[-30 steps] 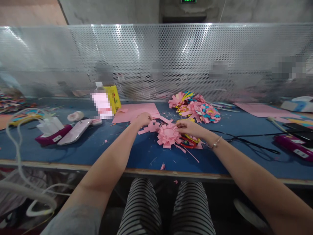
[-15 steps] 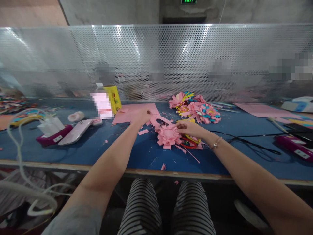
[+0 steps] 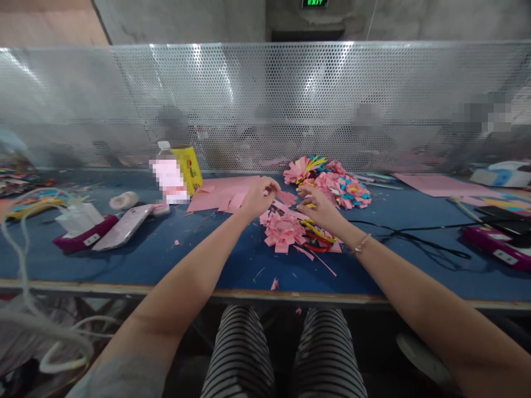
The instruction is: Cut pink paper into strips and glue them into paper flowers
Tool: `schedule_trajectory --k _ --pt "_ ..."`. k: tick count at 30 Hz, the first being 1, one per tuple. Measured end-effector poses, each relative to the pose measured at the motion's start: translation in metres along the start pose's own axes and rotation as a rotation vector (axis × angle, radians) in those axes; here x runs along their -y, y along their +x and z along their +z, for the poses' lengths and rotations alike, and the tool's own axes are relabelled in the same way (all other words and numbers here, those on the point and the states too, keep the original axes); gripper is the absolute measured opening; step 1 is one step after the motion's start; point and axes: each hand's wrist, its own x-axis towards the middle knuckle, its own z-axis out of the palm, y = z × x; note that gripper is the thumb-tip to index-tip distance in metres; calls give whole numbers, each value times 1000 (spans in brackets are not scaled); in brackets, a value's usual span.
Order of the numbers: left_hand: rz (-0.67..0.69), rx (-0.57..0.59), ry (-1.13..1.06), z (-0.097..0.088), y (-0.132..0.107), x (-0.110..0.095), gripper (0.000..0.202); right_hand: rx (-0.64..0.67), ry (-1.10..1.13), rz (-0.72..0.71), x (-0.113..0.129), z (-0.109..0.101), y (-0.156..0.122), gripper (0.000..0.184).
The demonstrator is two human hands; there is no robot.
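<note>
Pinched in my left hand [image 3: 262, 198] is a small pink paper piece [image 3: 286, 198], its free end pointing right. My right hand [image 3: 318, 209] is beside that end, thumb and fingers apart, and I see nothing held in it. Just below both hands lies a fringed pink paper flower [image 3: 284, 231] on the blue table. Scissors with red and yellow handles [image 3: 320, 241] lie against its right side, partly under my right hand. Behind my left hand a large pink paper sheet [image 3: 219, 190] is spread out.
Finished-looking paper flowers [image 3: 338, 185] in pink, blue and yellow are heaped at the back. To the left are a bottle [image 3: 169, 179], a yellow box [image 3: 191, 168], a phone [image 3: 124, 228] and a purple power strip [image 3: 85, 237]. A black cable [image 3: 415, 235] crosses the right side.
My left hand has come right from the pink sheet with a paper piece. My right hand has let go of the flower, risen slightly and spread its fingers.
</note>
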Motion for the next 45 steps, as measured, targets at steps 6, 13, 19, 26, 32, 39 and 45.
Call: schedule_trajectory --k 6,13,19,26,32,39,45 --pt "33 69 -43 7 -5 -14 19 -72 -85 -2 10 -4 0 13" --pt "-83 -124 145 -7 2 2 18 -129 65 111 1 -10 5 18" --pt "-184 -52 356 -11 5 20 18 -116 136 148 -2 -10 6 17" --pt "-132 214 35 6 -4 -5 21 -26 175 161 2 -7 5 10" --pt "-81 273 18 12 -7 -9 12 -19 36 135 2 -8 4 11" --pt "-143 80 85 -1 -3 -4 13 238 -477 185 -1 -21 0 6" --pt "-134 17 156 -2 -1 8 15 517 -586 292 -5 -24 -3 16"
